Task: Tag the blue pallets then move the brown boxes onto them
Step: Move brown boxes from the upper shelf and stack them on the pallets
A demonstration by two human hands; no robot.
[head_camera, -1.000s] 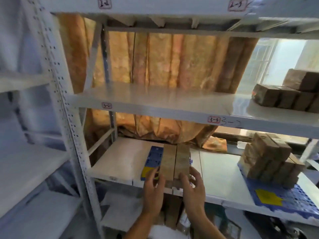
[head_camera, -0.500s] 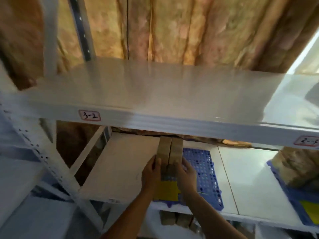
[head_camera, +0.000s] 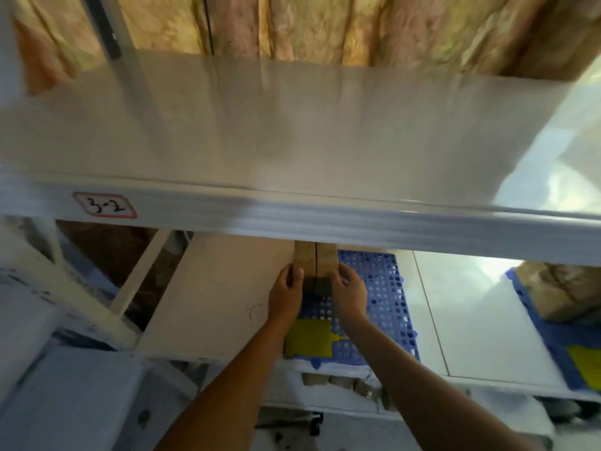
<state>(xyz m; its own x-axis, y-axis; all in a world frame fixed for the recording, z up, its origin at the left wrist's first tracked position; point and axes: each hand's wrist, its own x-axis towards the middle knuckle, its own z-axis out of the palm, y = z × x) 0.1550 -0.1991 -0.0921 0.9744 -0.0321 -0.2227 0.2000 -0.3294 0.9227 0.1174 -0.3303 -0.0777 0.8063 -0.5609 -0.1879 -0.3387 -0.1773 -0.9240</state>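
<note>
On the lower shelf: two brown boxes [head_camera: 314,259] sit side by side on the blue pallet [head_camera: 383,288], behind its yellow tag [head_camera: 309,341].
Hands: left hand [head_camera: 286,296] and right hand [head_camera: 349,292] grasp the pair's outer sides.
Advice: keep the pair squeezed together, slide it squarely rearward.

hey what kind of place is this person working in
Probably a storeroom or small warehouse. White metal shelving carries a handwritten bay label, 3-2; blue pallets with yellow tags lie on the shelf, and both hands hold brown boxes there.
</note>
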